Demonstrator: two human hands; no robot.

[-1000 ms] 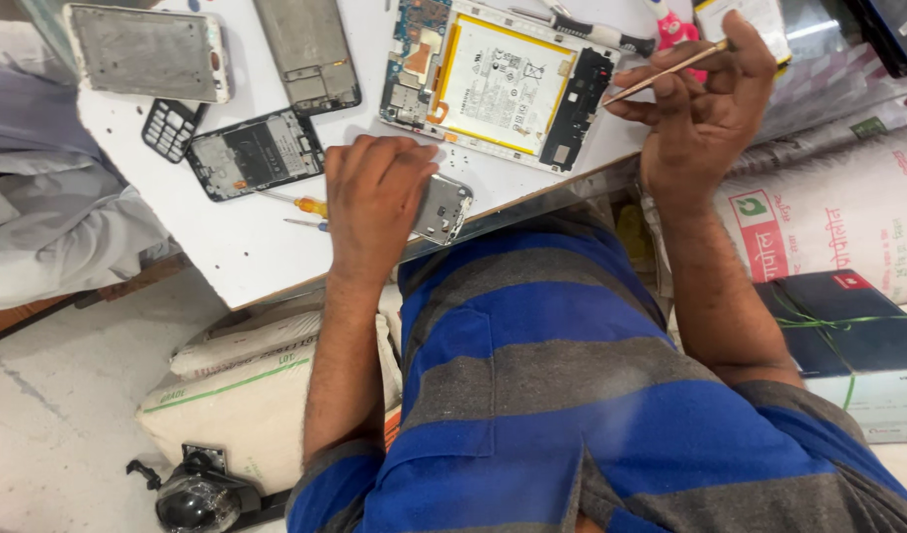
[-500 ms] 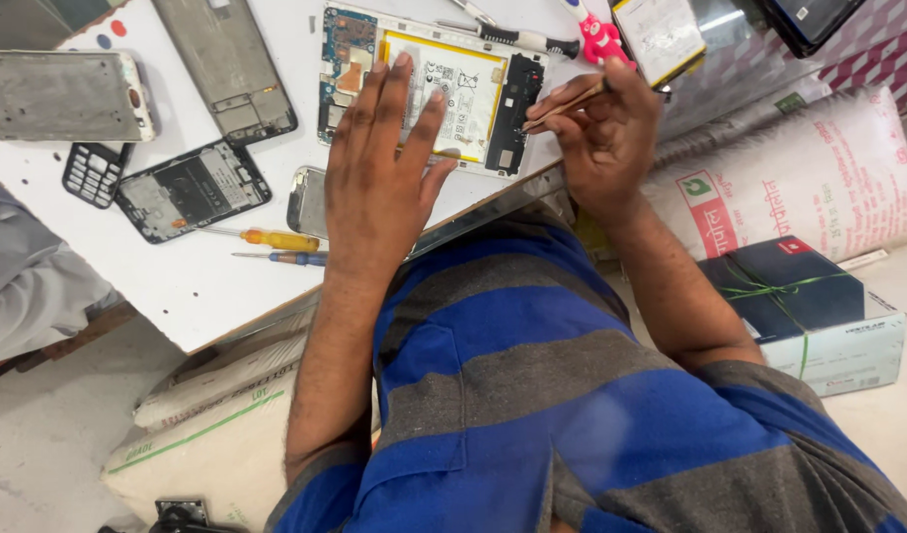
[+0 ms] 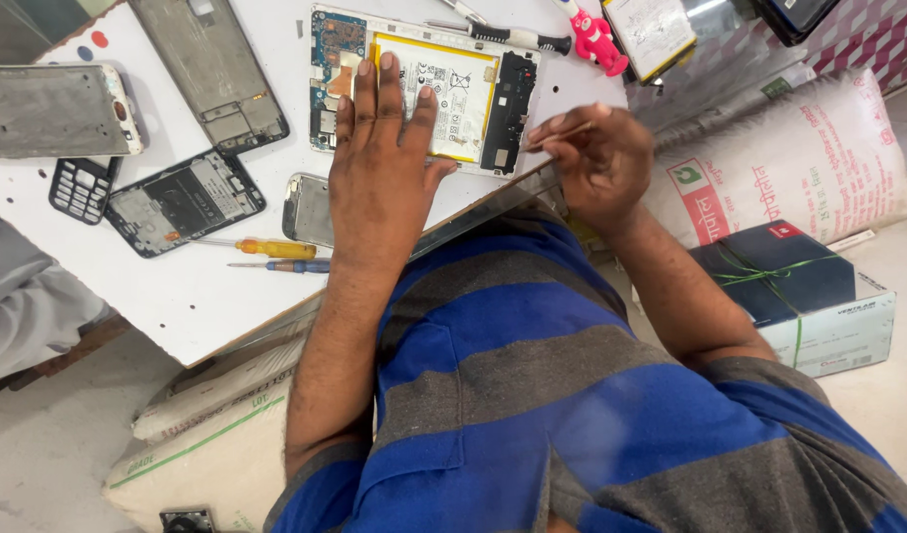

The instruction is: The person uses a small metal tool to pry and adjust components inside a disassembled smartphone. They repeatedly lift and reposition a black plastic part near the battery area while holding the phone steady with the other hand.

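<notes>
**Opened tablet pinned flat, thin tool pinched at its edge**

Head view, only one. Opened tablet (image 3: 424, 89) lies back-off near the top middle of the white table (image 3: 177, 286), close to the table's near edge. Inside it: big white battery with a yellow border in the centre, blue circuit board strip down the left side with small metal shields, black component block down the right side, pale frame all round. No back cover on it.

Left hand (image 3: 379, 178) lies palm down, fingers spread and straight, resting on the battery and the lower frame, pressing the tablet to the table. Wrist crosses over a small silver phone frame (image 3: 305, 209).

Right hand (image 3: 601, 163) is curled, fingers pressed together, pinching a thin brownish tool (image 3: 557, 136). Tool tip points left and sits just at the tablet's right edge, by the black block; whether it touches, cannot tell.

Around: yellow-handled screwdriver (image 3: 266, 248) and blue-handled screwdriver (image 3: 280, 266) left of the left wrist, side by side. Dark phone body (image 3: 185, 202) and black keypad (image 3: 83, 186) further left. Grey metal frame (image 3: 56, 111) at far left, long grey back panel (image 3: 211, 69) above. Black-handled screwdriver (image 3: 517, 38) just above the tablet, red figurine (image 3: 593, 32) beside it. White sack (image 3: 779, 158) and dark tied box (image 3: 794, 291) off the table, to the right.
</notes>
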